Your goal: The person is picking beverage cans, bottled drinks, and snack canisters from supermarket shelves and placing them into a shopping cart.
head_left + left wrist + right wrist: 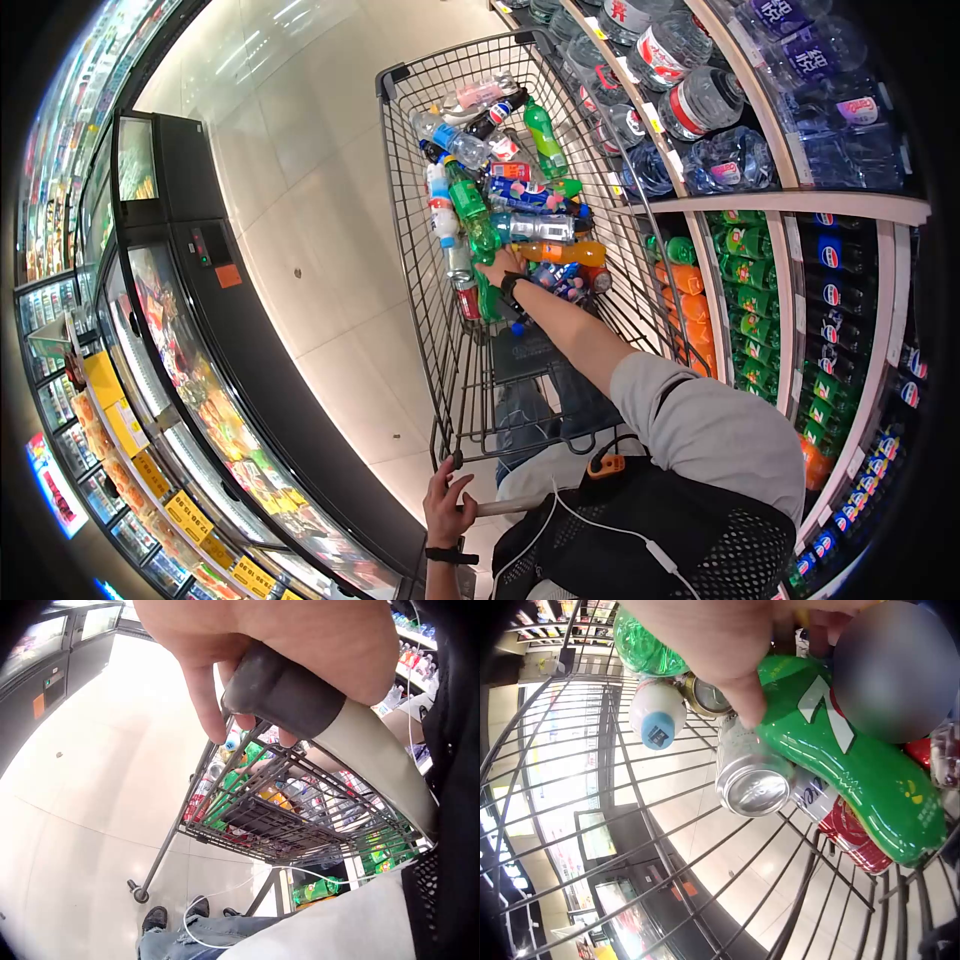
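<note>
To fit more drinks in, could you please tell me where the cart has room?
The near end of the black wire cart is bare, between its handle and the pile of bottles and cans, crowded wall to wall around the right grip on a green plastic bottle.

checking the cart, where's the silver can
Right wrist view: the silver can lies in the cart, left of the green bottle, under the right hand.
</note>
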A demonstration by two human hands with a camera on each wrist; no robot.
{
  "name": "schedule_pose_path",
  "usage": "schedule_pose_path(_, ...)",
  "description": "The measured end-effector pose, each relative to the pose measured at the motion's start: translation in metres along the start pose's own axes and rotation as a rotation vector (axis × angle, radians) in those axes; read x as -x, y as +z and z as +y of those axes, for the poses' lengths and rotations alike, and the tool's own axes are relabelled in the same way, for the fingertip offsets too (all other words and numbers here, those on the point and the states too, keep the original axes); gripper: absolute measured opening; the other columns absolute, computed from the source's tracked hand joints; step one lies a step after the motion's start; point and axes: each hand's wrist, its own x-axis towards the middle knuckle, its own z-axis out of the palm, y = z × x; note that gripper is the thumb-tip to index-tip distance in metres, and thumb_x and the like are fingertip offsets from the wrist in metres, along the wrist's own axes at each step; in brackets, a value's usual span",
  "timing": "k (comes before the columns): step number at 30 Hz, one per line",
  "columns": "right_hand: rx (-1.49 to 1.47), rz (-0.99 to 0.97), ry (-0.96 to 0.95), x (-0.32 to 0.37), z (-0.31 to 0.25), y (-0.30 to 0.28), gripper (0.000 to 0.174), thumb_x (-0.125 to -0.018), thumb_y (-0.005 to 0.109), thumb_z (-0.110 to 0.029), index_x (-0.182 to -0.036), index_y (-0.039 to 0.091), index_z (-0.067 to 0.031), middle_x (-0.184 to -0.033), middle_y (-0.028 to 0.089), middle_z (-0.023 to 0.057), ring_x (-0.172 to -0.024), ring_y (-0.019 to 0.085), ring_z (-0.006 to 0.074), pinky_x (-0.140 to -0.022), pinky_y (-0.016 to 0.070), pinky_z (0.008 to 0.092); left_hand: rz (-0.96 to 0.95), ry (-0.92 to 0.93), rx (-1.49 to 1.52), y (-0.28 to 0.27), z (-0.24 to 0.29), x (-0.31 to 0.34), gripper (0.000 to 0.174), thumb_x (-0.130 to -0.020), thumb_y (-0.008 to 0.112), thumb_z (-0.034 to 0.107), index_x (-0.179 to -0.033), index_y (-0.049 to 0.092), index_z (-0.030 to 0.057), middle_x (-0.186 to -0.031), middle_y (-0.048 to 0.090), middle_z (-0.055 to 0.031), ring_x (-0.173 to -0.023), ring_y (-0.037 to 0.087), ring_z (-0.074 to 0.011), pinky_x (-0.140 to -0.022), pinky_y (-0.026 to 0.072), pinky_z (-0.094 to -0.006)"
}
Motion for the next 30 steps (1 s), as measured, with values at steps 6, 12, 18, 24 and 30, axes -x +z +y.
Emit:
schedule_pose_path(6, -0.139, -0.205, -0.046, 0.000, 0.021, -0.041, 0.092, -0.069, 0.076, -0.050, -0.138, 0.037, -0.0034, -0.131, 0.051, 0.0177, -0.123, 0.047, 0.0366, -0.106, 0.0328, 0.0465, 0.032, 0.048, -0.045, 0.011, 0.017, -0.006, 0.032, -0.068, 0.059, 0.001, -0.097, 0.069, 0.0080, -0.132, 0.052, -0.0173, -0.110, 0.060, -0.0317, -0.087, 0.0529, -0.0389)
schedule_pose_path(12, -0.074, -0.291, -0.218, 0.054, 0.033, -0.096, 0.068, -0.067, 0.082, -0.041, -0.121, 0.054, -0.0105, -0.123, 0.052, 0.0164, -0.118, 0.048, 0.0343, -0.099, 0.0407, 0.0451, 0.035, 0.079, -0.012, 0.010, 0.020, -0.007, 0.029, -0.069, 0.057, 0.001, -0.095, 0.069, 0.0072, -0.133, 0.051, -0.0187, -0.110, 0.059, -0.0338, -0.090, 0.0504, -0.0407)
schedule_pose_path(18, -0.097, 0.047, -0.574, 0.133, 0.014, -0.225, 0.055, -0.067, 0.081, -0.040, -0.110, 0.061, -0.0111, -0.110, 0.056, 0.0161, -0.106, 0.055, 0.0344, -0.090, 0.0448, 0.0429, 0.079, 0.158, 0.070, 0.001, 0.011, -0.012, 0.026, -0.072, 0.056, 0.001, -0.093, 0.069, 0.0068, -0.134, 0.050, -0.0195, -0.107, 0.059, -0.0340, -0.083, 0.0512, -0.0395)
schedule_pose_path(24, -0.230, 0.324, -0.560, 0.306, 0.006, -0.441, 0.048, -0.077, 0.077, -0.040, -0.106, 0.060, -0.0069, -0.098, 0.062, 0.0103, -0.096, 0.061, 0.0207, -0.077, 0.0483, 0.0332, 0.085, 0.275, 0.050, 0.012, 0.021, -0.026, 0.021, -0.074, 0.056, 0.005, -0.091, 0.068, 0.0080, -0.136, 0.048, -0.0159, -0.105, 0.058, -0.0321, -0.085, 0.0499, -0.0403)
schedule_pose_path(30, -0.216, 0.795, -0.394, 0.454, 0.041, -0.532, 0.037, -0.084, 0.072, -0.037, -0.102, 0.058, -0.0080, -0.081, 0.058, 0.0020, -0.073, 0.054, 0.0094, -0.063, 0.0435, 0.0265, 0.097, 0.338, 0.032, 0.001, 0.022, -0.039, 0.020, -0.077, 0.055, 0.003, -0.094, 0.066, 0.0032, -0.136, 0.042, -0.0213, -0.101, 0.057, -0.0343, -0.087, 0.0469, -0.0415)
